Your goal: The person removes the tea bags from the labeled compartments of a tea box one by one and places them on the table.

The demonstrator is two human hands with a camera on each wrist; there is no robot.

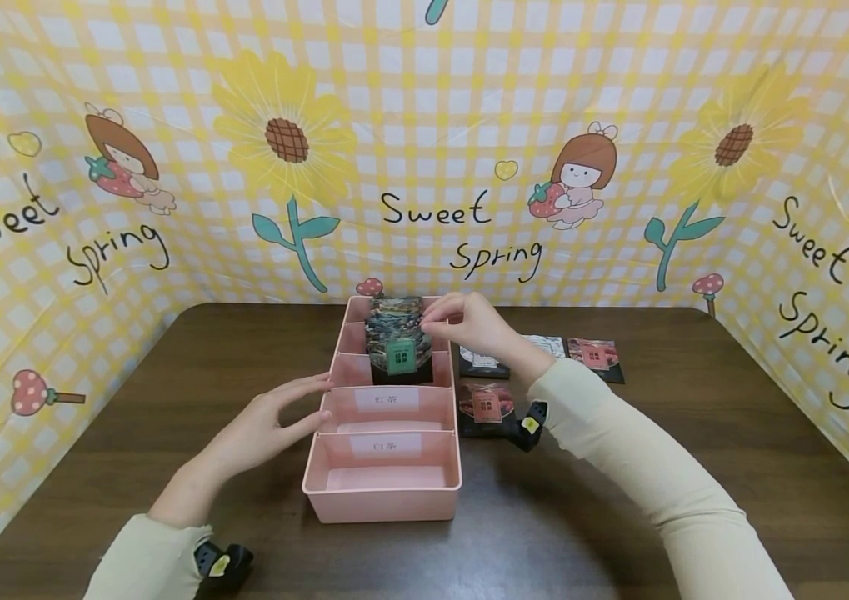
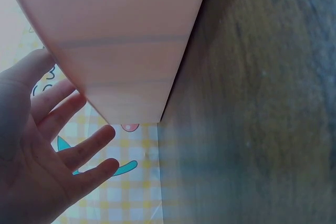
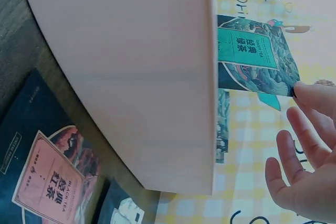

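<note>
A long pink divided box stands on the table. In its rear compartments are several green tea packets, upright and overlapping. My right hand pinches the top corner of one; in the right wrist view this green tea packet sticks up above the rim, its lower part hidden behind the box wall. My left hand is at the box's left rim, thumb and fingertips touching or very near it, the other fingers spread loosely outside. The two front compartments, with white paper labels, hold nothing.
Right of the box lie a red-labelled black tea packet, another red-labelled packet farther back, and white-patterned packets, partly hidden by my right arm. A patterned cloth hangs around the dark wooden table.
</note>
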